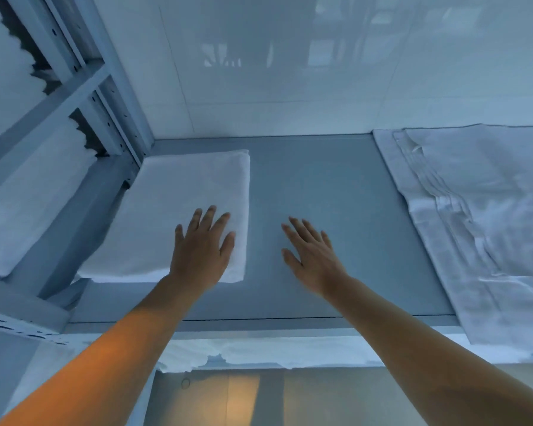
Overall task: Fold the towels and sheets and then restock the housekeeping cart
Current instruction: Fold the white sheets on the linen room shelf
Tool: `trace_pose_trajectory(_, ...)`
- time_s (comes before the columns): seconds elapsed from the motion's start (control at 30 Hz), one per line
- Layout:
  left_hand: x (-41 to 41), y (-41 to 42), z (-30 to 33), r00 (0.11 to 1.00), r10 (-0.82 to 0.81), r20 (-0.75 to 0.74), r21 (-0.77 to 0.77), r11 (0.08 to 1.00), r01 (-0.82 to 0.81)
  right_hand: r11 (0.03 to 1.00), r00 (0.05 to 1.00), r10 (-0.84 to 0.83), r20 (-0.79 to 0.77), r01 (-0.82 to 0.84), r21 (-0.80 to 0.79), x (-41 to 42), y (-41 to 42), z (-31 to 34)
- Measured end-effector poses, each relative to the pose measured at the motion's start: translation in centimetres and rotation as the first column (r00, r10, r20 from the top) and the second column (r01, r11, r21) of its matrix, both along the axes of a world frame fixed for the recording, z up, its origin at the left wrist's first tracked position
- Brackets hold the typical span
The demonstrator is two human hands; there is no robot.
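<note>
A folded white towel (182, 204) lies flat at the left end of the grey table (326, 192). My left hand (202, 244) rests palm down on the towel's near right corner, fingers straight. Just right of the towel, my right hand (313, 256) hovers over or touches the bare tabletop with its fingers spread, holding nothing. A pile of unfolded white sheets (480, 222) lies across the table's right end and hangs over its front edge.
A metal shelving rack (83, 96) stands at the left, with folded white linen (28, 210) on its shelves. A glossy white wall (290, 72) backs the table. More white cloth (259, 353) shows on a lower level beneath the table's front edge.
</note>
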State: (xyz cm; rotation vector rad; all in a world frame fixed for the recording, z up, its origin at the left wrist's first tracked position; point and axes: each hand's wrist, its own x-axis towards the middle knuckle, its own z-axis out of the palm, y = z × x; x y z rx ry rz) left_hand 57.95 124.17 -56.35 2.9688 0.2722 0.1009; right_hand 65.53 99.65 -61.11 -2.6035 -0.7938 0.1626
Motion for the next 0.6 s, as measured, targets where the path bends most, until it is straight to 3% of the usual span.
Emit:
trace_pose_trajectory(0.17,4.4,-13.6,0.0,0.993,-0.115,-0.001,-0.047,0.992,0.115,0.987,0.988,-0.154,0.000,0.154,-0.043,2.3,-14.0,0.8)
trace_pose_trajectory(0.6,12.9,-46.4,-2.9,0.918,-0.397,0.007,-0.144,0.908,0.393,0.923,0.933,-0.355,0.057,0.359,-0.137,6.9,-45.6,0.3)
